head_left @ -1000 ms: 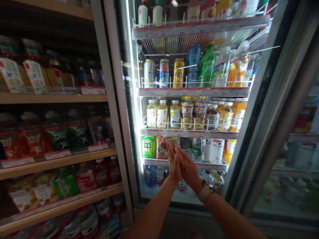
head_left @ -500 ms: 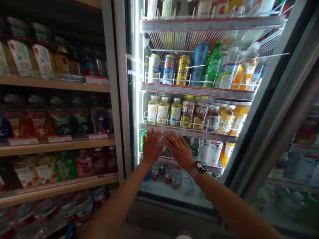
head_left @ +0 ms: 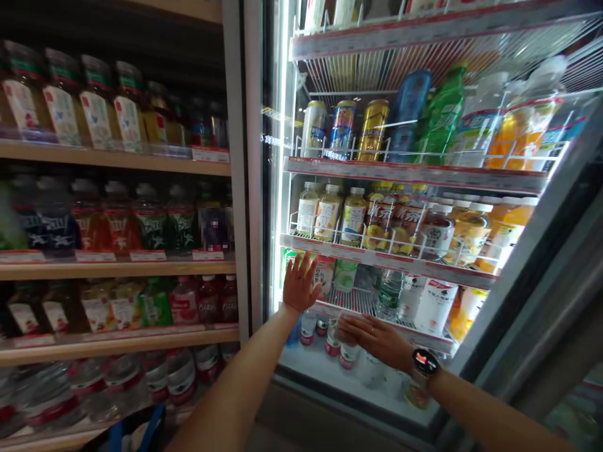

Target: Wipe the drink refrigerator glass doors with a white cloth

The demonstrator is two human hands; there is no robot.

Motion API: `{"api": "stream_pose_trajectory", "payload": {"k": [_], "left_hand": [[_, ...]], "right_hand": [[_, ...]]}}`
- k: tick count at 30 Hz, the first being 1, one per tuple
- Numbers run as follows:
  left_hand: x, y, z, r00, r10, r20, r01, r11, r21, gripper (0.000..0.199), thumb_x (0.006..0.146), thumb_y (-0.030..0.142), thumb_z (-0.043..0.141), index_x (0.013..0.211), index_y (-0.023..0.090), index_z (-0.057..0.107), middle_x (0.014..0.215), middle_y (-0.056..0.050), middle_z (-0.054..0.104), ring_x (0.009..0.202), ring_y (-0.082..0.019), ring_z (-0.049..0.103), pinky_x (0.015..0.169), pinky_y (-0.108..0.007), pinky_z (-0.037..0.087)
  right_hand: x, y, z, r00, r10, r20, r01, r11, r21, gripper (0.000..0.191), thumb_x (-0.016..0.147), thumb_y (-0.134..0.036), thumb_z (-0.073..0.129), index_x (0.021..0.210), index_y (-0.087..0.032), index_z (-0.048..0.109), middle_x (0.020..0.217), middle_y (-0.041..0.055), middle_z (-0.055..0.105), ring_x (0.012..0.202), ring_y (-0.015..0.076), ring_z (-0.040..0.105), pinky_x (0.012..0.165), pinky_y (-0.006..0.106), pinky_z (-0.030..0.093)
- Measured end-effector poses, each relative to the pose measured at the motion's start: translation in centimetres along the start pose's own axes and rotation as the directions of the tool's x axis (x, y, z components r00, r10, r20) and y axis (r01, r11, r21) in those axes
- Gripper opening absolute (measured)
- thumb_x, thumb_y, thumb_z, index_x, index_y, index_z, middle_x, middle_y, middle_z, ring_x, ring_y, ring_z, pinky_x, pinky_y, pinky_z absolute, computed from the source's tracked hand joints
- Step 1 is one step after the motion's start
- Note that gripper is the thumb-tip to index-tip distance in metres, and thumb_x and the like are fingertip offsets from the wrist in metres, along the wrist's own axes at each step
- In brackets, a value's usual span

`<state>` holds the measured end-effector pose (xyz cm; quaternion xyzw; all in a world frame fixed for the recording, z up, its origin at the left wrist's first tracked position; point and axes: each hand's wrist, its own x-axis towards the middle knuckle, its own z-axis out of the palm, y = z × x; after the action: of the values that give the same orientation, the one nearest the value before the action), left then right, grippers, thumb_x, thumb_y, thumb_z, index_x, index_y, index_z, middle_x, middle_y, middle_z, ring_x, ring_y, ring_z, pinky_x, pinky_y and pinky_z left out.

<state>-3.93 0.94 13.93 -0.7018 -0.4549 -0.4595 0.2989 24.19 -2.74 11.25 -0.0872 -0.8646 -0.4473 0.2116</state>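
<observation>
Both hands are open and well apart in the drinks cooler (head_left: 254,157), the left hand (head_left: 301,284) at the wire shelf's front edge (head_left: 377,260), the right hand (head_left: 372,336) lower, just above the floor bottles (head_left: 348,356).

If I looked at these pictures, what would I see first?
The brightly lit drinks fridge glows in the middle, packed with bottles and cans, like the gold can on an upper shelf. Two bare hands reach toward its lower shelves: the left hand is spread open, and the right hand sits lower and further right. A round smartwatch shines on that wrist.
</observation>
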Motion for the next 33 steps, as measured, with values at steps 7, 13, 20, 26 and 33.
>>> {"api": "stream_pose_trajectory", "payload": {"k": [7, 13, 20, 26, 33], "left_hand": [[0.1, 0.5, -0.3, 0.987, 0.123, -0.106, -0.106, 0.981, 0.160, 0.063, 0.096, 0.039, 0.038, 0.153, 0.015, 0.026, 0.159, -0.013, 0.030, 0.151, -0.028, 0.009, 0.120, -0.049, 0.019], [0.2, 0.7, -0.3, 0.978, 0.153, -0.141, -0.128, 0.976, 0.175, 0.068, 0.096, 0.037, 0.038, 0.156, 0.015, 0.012, 0.161, -0.014, 0.023, 0.151, -0.029, 0.011, 0.119, -0.050, 0.023], [0.3, 0.7, -0.7, 0.971, 0.174, -0.166, -0.142, 0.972, 0.187, 0.068, 0.095, 0.030, 0.040, 0.156, 0.015, 0.013, 0.162, -0.011, 0.018, 0.151, -0.029, 0.011, 0.119, -0.048, 0.024], [0.4, 0.7, -0.6, 0.967, 0.168, -0.192, -0.133, 0.975, 0.179, 0.067, 0.095, 0.029, 0.040, 0.155, 0.014, 0.016, 0.162, -0.011, 0.019, 0.151, -0.030, 0.012, 0.119, -0.048, 0.023], [0.3, 0.7, -0.5, 0.965, 0.171, -0.197, -0.134, 0.973, 0.190, 0.064, 0.097, 0.030, 0.034, 0.155, 0.013, 0.015, 0.160, -0.011, 0.024, 0.151, -0.029, 0.013, 0.119, -0.047, 0.023]], "right_hand": [[9.2, 9.6, -4.7, 0.975, 0.202, -0.093, -0.205, 0.978, -0.026, 0.062, 0.092, -0.003, 0.041, 0.152, -0.017, 0.032, 0.153, 0.0052, 0.043, 0.148, 0.0172, 0.025, 0.120, 0.039, 0.029], [10.6, 7.6, -2.8, 0.980, 0.184, -0.077, -0.181, 0.982, 0.053, 0.062, 0.091, -0.003, 0.039, 0.152, -0.013, 0.031, 0.154, 0.0090, 0.041, 0.144, 0.0208, 0.033, 0.118, 0.040, 0.035], [2.9, -1.8, 2.2, 0.997, -0.064, -0.052, 0.068, 0.995, 0.079, 0.051, 0.090, 0.000, 0.037, 0.136, -0.012, 0.055, 0.148, 0.0031, 0.050, 0.133, 0.0130, 0.048, 0.111, 0.027, 0.041], [5.8, 3.4, -0.8, 0.994, 0.088, -0.070, -0.090, 0.996, -0.029, 0.050, 0.093, -0.002, 0.036, 0.139, -0.015, 0.052, 0.147, 0.0020, 0.051, 0.141, 0.0137, 0.039, 0.116, 0.030, 0.035], [11.4, 10.4, -5.1, 0.904, 0.371, -0.212, -0.387, 0.921, -0.035, 0.069, 0.095, -0.005, 0.044, 0.156, -0.021, 0.018, 0.147, 0.0071, 0.050, 0.144, 0.0204, 0.035, 0.120, 0.040, 0.031]]}}
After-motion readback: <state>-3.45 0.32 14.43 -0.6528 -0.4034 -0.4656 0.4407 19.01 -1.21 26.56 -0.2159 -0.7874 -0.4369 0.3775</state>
